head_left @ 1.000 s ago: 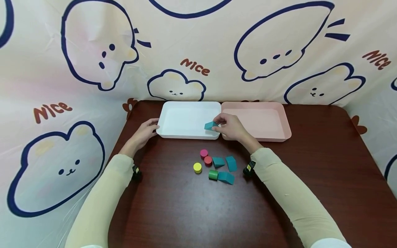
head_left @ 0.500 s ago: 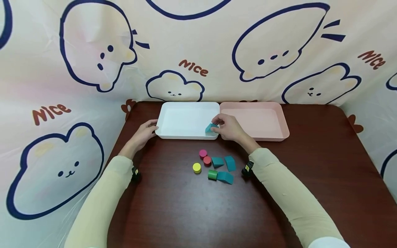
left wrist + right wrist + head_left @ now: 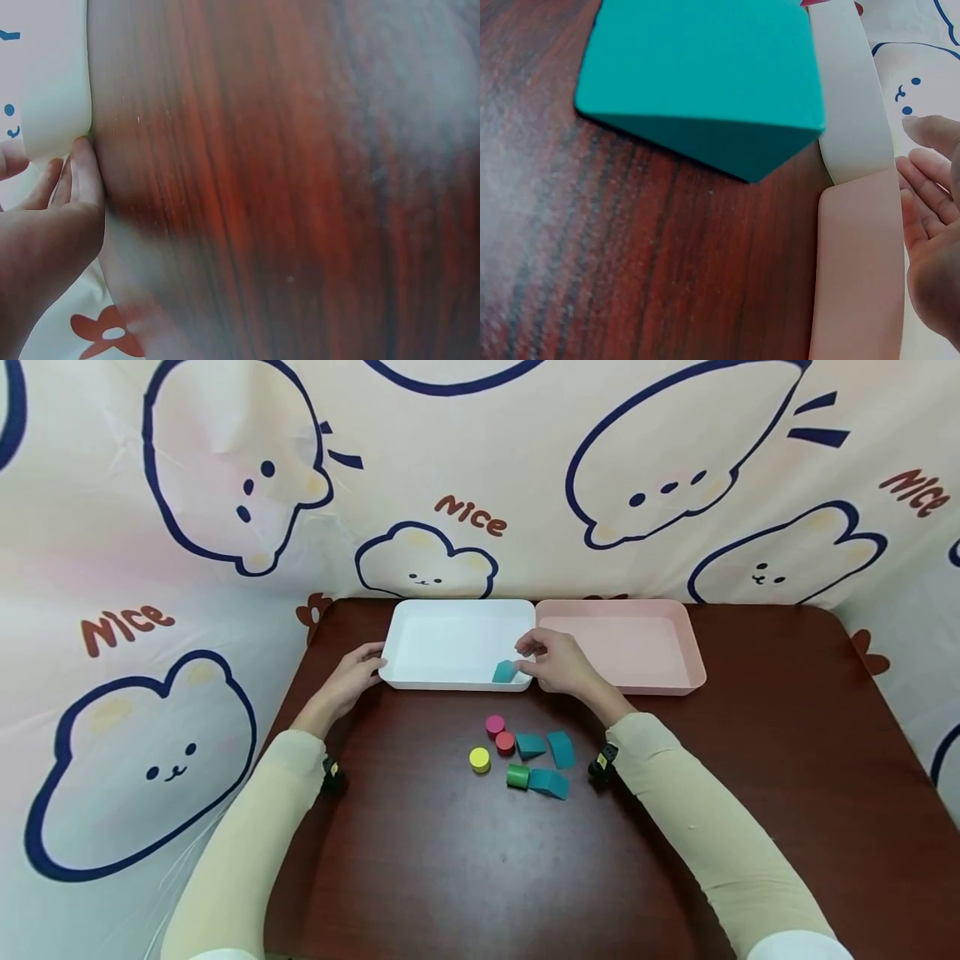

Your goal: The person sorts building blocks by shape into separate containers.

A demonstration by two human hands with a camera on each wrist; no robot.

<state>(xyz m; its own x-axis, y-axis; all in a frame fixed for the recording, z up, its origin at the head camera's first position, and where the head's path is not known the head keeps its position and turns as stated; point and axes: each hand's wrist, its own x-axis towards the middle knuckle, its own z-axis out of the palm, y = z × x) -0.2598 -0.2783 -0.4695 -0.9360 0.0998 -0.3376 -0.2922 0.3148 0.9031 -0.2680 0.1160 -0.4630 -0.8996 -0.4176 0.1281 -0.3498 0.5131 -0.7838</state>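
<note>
A teal block (image 3: pixel 504 672) lies in the front right corner of the white tray (image 3: pixel 450 647). Just to its right, my right hand (image 3: pixel 558 664) is over the seam between the two trays; thumb and fingers are spread apart, the thumb tip close to the block. Whether the thumb still touches it, I cannot tell. In the right wrist view the right hand (image 3: pixel 934 202) shows nothing between its fingers. My left hand (image 3: pixel 351 679) holds the left end of the white tray; in the left wrist view the fingers (image 3: pixel 88 176) press against its outer wall.
A pink tray (image 3: pixel 622 647) adjoins the white one. Nearer on the brown table (image 3: pixel 450 877) are a yellow disc (image 3: pixel 480 760), red disc (image 3: pixel 506 743), magenta disc (image 3: pixel 495 726), green cylinder (image 3: pixel 517 777) and several teal blocks (image 3: pixel 548 783). A patterned cloth (image 3: pixel 525 443) hangs behind.
My right fingers have opened away from the teal block, which has come down into the white tray's front right corner. The left hand stays at the tray's left end.
</note>
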